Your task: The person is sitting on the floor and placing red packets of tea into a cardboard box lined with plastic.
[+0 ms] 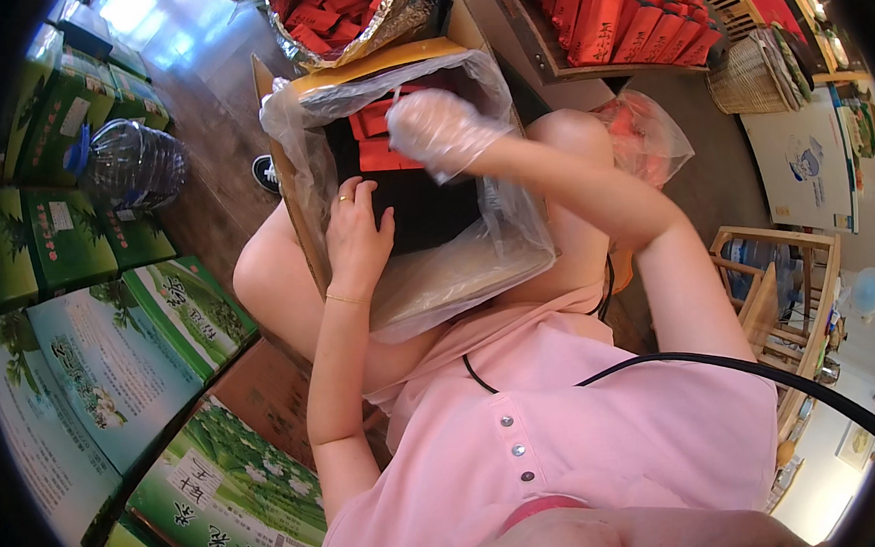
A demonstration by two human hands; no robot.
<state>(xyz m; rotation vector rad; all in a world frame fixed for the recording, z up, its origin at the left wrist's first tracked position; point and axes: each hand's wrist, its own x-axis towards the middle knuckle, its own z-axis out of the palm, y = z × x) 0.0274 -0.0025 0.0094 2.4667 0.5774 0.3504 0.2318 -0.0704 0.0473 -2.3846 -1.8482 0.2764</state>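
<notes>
A cardboard box with a clear plastic liner sits between the person's knees. Small red packets lie at its far side, beside a dark area whose contents I cannot make out. My left hand, bare with a ring, rests on the liner along the left wall, its fingers spread and reaching inside. Over the packets is my right hand in a thin clear plastic glove. It is blurred and curled, and whether it holds a packet is hidden.
Beyond the box, a foil-lined bag holds loose red packets. A tray of stacked red packets stands at upper right, near a plastic bag. Green cartons and a large water bottle line the left. A black cable crosses the right.
</notes>
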